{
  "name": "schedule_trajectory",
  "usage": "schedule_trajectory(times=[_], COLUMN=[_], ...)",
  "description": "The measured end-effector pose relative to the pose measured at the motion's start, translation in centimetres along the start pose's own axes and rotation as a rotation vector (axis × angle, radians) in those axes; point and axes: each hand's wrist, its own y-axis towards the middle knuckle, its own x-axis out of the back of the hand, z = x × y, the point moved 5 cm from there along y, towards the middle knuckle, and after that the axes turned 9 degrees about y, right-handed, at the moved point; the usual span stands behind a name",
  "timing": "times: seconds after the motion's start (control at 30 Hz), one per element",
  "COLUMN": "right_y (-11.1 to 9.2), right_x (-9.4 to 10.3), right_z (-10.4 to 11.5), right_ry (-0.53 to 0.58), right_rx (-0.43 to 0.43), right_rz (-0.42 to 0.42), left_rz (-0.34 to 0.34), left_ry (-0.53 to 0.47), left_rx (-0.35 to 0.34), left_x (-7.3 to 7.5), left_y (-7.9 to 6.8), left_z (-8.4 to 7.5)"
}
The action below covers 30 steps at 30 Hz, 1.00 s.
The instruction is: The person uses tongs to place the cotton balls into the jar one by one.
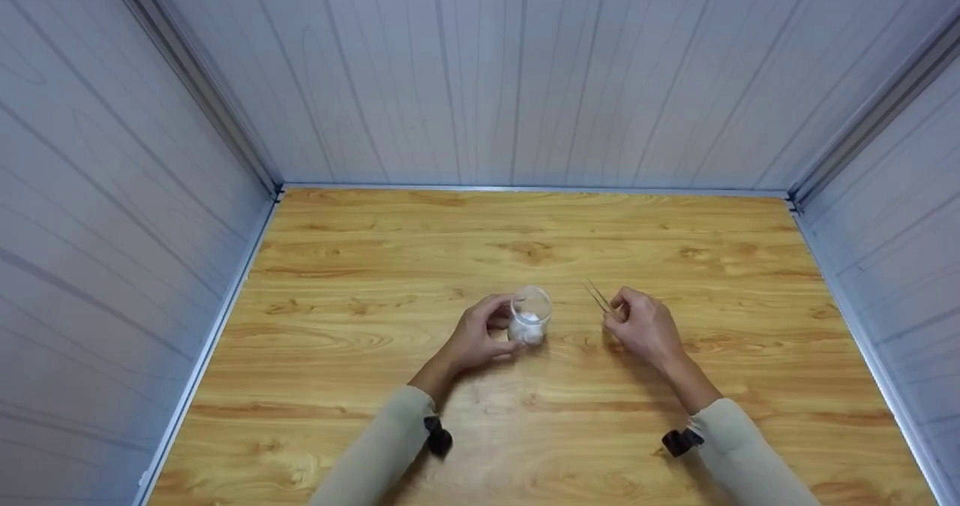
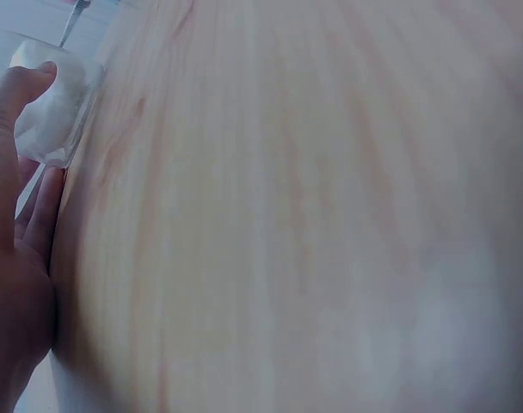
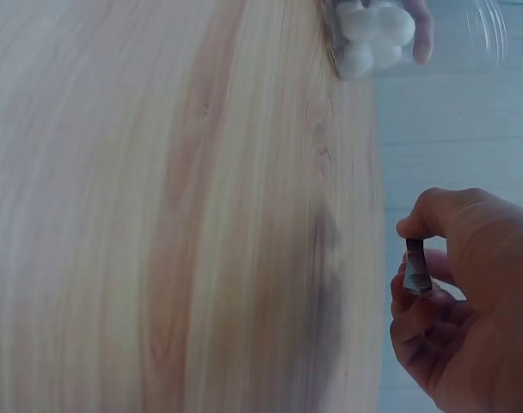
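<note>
A clear glass jar (image 1: pixel 531 312) stands upright on the wooden table, with several white cotton balls (image 3: pixel 375 36) in its lower part. From its left side my left hand (image 1: pixel 480 333) grips the jar, thumb in front and fingers behind. In the left wrist view the thumb of that left hand (image 2: pixel 16 206) lies against the glass. To the right of the jar and apart from it, my right hand (image 1: pixel 645 327) pinches a pair of metal tweezers (image 1: pixel 598 296). The tweezers' tips are spread and point up and left, with nothing between them. Their blunt end (image 3: pixel 417 280) shows in the right wrist view.
The wood-grain table (image 1: pixel 360 266) is enclosed by a pale panel wall at the back (image 1: pixel 480 78), a left wall (image 1: pixel 97 228) and a right wall (image 1: pixel 900 266). Dark wrist cameras sit on both sleeves, the left one (image 1: pixel 438 437) close to the table.
</note>
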Motion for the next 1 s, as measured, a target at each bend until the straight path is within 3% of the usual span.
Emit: schedule_trajectory(times=[0.2,0.37,0.6,1.0], right_y=[-0.1,-0.3,-0.3,-0.4], right_x=[-0.6,-1.1,-1.9,-2.4], right_z=[-0.5,-0.8,-1.0,-1.2], right_ry=[0.032,0.027,0.033,0.063], right_rx=[-0.075,-0.101,-0.158,-0.192], right_rz=[0.008,0.006,0.016,0.022], left_rz=[-0.013,-0.023,0.01,0.016], left_ry=[-0.005,-0.02,0.011,0.051], left_rx=[0.007,-0.01,-0.003,-0.007], left_x=[-0.2,0.3,0.0,-0.1], left_y=[-0.1,-0.3,0.0,0.0], left_z=[-0.2,-2.0,0.1,0.2])
